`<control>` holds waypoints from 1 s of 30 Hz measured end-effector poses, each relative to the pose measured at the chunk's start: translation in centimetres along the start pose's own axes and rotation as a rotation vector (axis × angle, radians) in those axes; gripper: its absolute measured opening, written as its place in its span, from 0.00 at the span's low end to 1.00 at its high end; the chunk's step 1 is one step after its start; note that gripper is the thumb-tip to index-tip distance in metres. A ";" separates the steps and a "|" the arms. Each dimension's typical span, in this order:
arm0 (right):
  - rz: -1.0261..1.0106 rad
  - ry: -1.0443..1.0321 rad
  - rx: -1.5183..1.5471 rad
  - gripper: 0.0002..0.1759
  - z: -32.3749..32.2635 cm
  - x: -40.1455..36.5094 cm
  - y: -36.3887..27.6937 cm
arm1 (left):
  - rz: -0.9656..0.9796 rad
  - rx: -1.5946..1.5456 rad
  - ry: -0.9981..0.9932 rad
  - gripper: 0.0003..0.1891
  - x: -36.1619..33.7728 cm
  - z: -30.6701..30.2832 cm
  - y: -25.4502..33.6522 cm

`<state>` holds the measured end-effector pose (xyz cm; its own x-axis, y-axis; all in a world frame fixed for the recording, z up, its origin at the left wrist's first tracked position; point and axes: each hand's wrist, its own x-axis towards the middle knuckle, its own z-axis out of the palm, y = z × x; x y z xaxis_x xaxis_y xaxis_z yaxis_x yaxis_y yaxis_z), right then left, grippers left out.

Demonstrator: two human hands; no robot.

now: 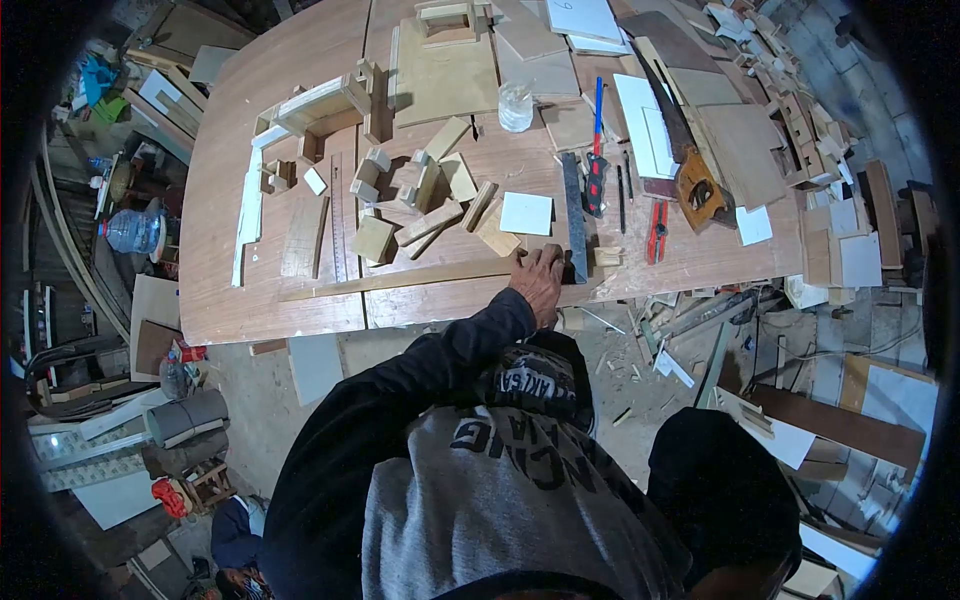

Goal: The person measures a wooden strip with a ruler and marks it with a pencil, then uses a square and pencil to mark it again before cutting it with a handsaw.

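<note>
At the table's front edge, my left hand [538, 280] presses down on a long thin wooden strip [420, 279], its fingers bent over it. The strip lies roughly parallel to that edge. Right beside the fingers is the lower end of a dark flat metal bar [573, 205], lying crosswise to the strip. A short pale wood end [606, 257] shows just past the bar. My right hand is out of sight. Close above my left hand lie a white square tile [526, 213] and several small wood blocks [430, 222].
A handsaw [700, 188], red pliers [657, 232], a red-and-black cutter [595, 185] and a pencil [621, 190] lie to the right. A clear plastic cup [515, 106] stands farther back. Left are a wooden frame [325, 105] and a ruler [338, 215]. Offcuts litter the floor.
</note>
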<state>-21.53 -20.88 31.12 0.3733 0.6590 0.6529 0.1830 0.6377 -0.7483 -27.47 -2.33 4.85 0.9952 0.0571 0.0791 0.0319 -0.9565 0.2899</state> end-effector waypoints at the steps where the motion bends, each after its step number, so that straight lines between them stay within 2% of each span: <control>1: -0.026 -0.010 0.000 0.13 0.0 -0.1 -0.4 | -0.020 -0.003 -0.052 0.21 0.0 0.4 -0.3; 4: -0.104 -0.048 -0.007 0.13 -0.2 -0.1 -1.5 | -0.016 -0.012 -0.091 0.21 0.2 -0.9 -0.4; 6: -0.165 -0.070 -0.005 0.13 -0.3 -0.1 -1.9 | -0.010 -0.140 -0.071 0.19 1.0 -1.5 -1.2; 7: -0.199 -0.085 -0.006 0.13 -0.4 0.0 -2.1 | 0.030 -0.105 0.014 0.18 1.5 -0.3 -2.1; 10: -0.284 -0.130 -0.008 0.13 -0.7 0.1 -2.9 | 0.054 0.015 -0.070 0.16 4.2 3.1 -5.5; 11: -0.308 -0.146 -0.015 0.13 -0.9 0.1 -3.3 | 0.044 0.014 -0.003 0.17 5.0 4.5 -6.4; 12: -0.334 -0.166 -0.021 0.13 -1.1 0.1 -3.5 | 0.045 -0.060 -0.008 0.16 5.6 1.9 -5.9; 14: -0.391 -0.201 -0.021 0.13 -1.4 0.3 -3.9 | 0.042 -0.023 0.129 0.17 6.4 0.4 -5.8; 15: -0.423 -0.219 -0.024 0.13 -1.5 0.4 -4.1 | 0.046 -0.021 0.132 0.17 7.0 0.5 -6.1; 18: -0.518 -0.277 -0.032 0.14 -1.9 0.9 -4.8 | -0.026 -0.063 0.101 0.17 9.0 0.4 -7.0; 21: -0.597 -0.333 -0.030 0.14 -2.4 1.2 -5.3 | -0.180 -0.191 -0.085 0.19 10.9 -2.3 -6.2; 25: -0.719 -0.405 -0.033 0.14 -3.1 1.6 -5.9 | -0.166 -0.098 -0.128 0.20 13.7 0.4 -8.7; 27: -0.772 -0.439 -0.041 0.14 -3.5 1.7 -6.2 | -0.118 -0.067 -0.228 0.20 14.6 1.5 -9.6; 28: -0.806 -0.459 -0.050 0.14 -3.8 1.8 -6.3 | -0.109 -0.063 -0.223 0.20 14.8 1.9 -9.7; 30: -0.872 -0.498 -0.070 0.14 -4.3 2.1 -6.5 | -0.070 0.075 -0.050 0.22 14.4 2.1 -9.3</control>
<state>-18.06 -25.32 36.86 -0.3363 0.0754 0.9387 0.2698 0.9627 0.0194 -13.24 6.82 1.30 0.9937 0.1117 0.0133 0.1060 -0.9695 0.2210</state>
